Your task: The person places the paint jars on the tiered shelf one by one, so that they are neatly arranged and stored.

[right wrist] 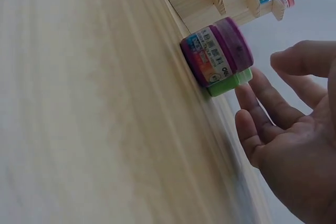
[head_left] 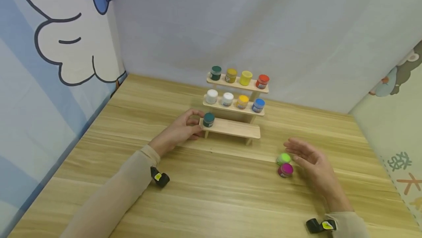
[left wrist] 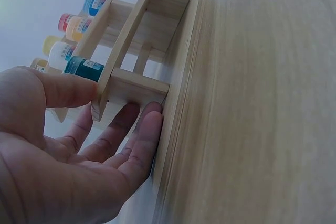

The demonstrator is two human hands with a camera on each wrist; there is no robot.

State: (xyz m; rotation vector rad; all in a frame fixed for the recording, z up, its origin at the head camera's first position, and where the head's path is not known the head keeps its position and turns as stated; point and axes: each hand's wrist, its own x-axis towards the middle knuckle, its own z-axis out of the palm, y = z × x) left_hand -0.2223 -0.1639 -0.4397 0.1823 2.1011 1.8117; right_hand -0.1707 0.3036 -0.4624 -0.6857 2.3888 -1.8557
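A stepped wooden rack [head_left: 235,127] carries small paint jars. At the left end of its lowest shelf sits a dark teal jar [head_left: 208,119]. My left hand [head_left: 181,128] holds that end of the rack; in the left wrist view its thumb [left wrist: 73,90] lies at the shelf's edge beside the teal jar, with the other fingers reaching underneath by the leg. A green jar [head_left: 283,159] and a purple jar [head_left: 285,170] stand together on the table to the right. Beside them is my right hand [head_left: 311,161], fingers spread and relaxed, fingertips near the green jar.
The middle shelf bears two white jars, an orange jar [head_left: 242,101] and a blue jar [head_left: 258,105]. Dark green, ochre, yellow and red jars [head_left: 262,81] line the top shelf. Behind the wooden table [head_left: 211,194] hangs a pale cloth [head_left: 247,22]; printed panels flank it.
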